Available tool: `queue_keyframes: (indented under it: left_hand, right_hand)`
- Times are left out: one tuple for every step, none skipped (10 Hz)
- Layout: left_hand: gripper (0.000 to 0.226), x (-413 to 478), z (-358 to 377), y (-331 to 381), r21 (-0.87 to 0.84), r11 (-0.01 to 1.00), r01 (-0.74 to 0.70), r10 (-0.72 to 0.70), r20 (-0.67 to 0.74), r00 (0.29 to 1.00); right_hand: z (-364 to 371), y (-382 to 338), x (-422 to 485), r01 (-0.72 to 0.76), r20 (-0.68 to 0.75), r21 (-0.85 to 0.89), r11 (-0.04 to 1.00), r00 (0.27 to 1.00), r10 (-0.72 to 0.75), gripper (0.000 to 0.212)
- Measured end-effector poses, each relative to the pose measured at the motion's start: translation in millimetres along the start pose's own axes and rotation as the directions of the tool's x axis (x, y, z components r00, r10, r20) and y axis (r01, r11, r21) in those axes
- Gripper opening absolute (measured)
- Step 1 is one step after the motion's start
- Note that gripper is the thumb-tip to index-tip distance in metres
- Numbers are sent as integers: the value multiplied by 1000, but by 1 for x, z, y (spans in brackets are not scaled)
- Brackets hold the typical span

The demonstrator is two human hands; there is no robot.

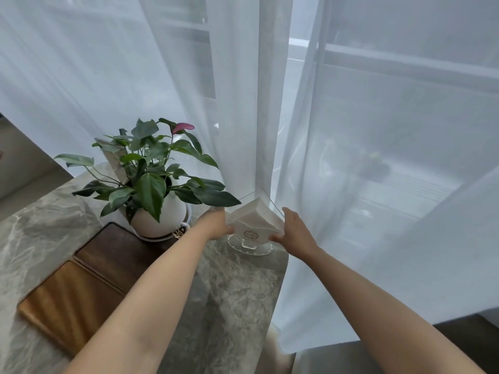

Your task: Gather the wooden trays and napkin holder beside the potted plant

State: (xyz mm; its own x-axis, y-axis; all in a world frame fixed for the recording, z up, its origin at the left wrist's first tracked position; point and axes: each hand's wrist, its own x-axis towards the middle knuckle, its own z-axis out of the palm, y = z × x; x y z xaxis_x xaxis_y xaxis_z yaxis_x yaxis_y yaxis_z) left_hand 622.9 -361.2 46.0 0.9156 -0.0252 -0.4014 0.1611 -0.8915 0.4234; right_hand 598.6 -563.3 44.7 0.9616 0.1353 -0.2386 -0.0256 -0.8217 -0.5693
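A clear acrylic napkin holder [249, 245] with a round base stands on the marble table [229, 298], filled with white napkins [255, 220]. My left hand [216, 224] grips its left side and my right hand [295, 229] grips its right side. To its left stands the potted plant [155, 184] in a white pot, with green leaves and one pink flower. Two wooden trays lie side by side in front of the pot: a dark one [118, 255] nearest it and a lighter one [67, 298] closer to me, partly under my left forearm.
White sheer curtains [270, 103] hang right behind the holder and along the table's right edge [280, 265]. A small dark round object [181, 229] sits at the pot's base. A framed item [112, 157] leans behind the plant.
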Motion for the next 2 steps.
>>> queue_keyframes:
  left_hand:
    - [72,-20,-4,-7,71,996,52,-53,23,998]
    - [70,-43,-5,-14,128,988,87,-90,19,996]
  right_hand:
    - [-5,-15,-17,49,-44,-62,997,998,-52,83]
    - [-11,-39,-32,145,-113,-75,987,982,-153,79]
